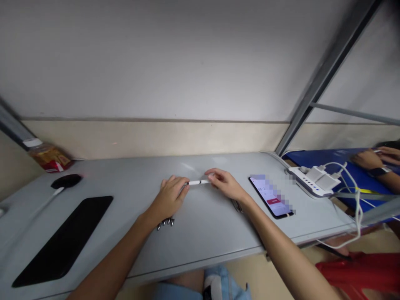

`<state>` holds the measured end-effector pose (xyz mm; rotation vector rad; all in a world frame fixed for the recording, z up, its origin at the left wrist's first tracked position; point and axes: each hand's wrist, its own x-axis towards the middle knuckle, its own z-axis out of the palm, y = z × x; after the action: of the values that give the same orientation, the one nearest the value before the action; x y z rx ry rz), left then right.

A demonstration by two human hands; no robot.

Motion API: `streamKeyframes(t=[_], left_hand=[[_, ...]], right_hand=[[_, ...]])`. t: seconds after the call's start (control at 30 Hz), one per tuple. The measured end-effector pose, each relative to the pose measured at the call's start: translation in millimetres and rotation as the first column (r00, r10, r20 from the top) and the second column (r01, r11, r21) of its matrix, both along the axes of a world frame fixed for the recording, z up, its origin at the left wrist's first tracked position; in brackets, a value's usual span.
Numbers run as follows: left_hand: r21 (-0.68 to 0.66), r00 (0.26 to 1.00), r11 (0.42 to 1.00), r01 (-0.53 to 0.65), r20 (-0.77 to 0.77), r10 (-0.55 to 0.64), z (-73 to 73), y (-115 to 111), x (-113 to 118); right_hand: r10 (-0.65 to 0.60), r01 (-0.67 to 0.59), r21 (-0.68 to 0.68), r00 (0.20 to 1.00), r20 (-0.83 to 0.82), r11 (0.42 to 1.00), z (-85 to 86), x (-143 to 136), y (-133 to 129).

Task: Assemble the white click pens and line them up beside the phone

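A slim white pen-like stick (195, 182) with a dark band spans the gap between my two hands, just above the grey desk (200, 233). My left hand (171, 195) is closed on its left end. At the other end, my right hand (225, 183) grips it between thumb and fingers, with the index finger raised. Beneath my left wrist lie several small shiny metal pieces (165, 223), partly hidden by the arm. More thin metal pieces (236, 206) show beside my right wrist, too covered to name.
On the right lie a lit phone (271, 198) and a white power strip (312, 182) with plugs and cables. To the left are a black mat (65, 241), a black mouse-shaped object (66, 181) and a bottle (48, 156). Another person's hands (370, 163) are at a blue table (331, 160).
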<state>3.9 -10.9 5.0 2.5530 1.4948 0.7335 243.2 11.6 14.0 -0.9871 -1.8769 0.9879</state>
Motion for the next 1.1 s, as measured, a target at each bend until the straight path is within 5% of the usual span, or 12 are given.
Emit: streamKeyframes(t=[0.7,0.87,1.1], left_hand=[[-0.034,1.000,0.999,0.010,0.004,-0.010,2.1,-0.3,0.1],[-0.045,1.000,0.999,0.013,-0.003,-0.014,3.3,-1.4,0.6],[-0.043,1.000,0.999,0.028,0.009,-0.027,2.6,-0.8,0.7]], right_hand=[[0.073,-0.073,-0.007,0.995,0.074,0.997,-1.1,5.9,1.0],[0.094,-0.081,-0.110,0.988,0.121,0.991,-1.0,5.8,0.3],[0.055,-0.051,-0.042,0.994,0.098,0.998,-0.2,3.2,-0.5]])
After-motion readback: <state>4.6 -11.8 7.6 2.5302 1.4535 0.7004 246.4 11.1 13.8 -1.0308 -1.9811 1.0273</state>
